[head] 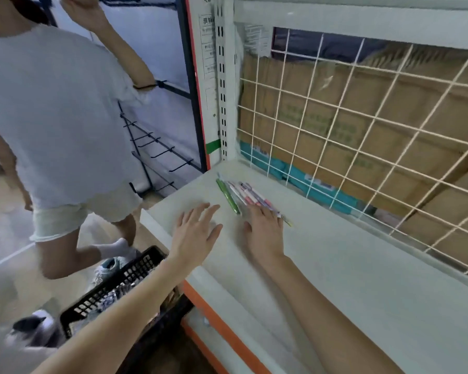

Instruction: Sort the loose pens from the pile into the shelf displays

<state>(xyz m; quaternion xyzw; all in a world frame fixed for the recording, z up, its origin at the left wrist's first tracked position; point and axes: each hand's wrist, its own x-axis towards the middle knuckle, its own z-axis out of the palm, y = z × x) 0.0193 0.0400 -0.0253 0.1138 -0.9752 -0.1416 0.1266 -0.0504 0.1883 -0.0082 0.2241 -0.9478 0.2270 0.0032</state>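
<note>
Early days: the pens lie bunched near the shelf's back-left corner, unsorted. Left hand hovers flat and empty; right hand, fingers straight, seemingly touches the pile.

A shop, judging by the white metal display shelf with its slotted upright, wire-grid back panel, black peg-hook rack and black plastic shopping basket beside it.
</note>
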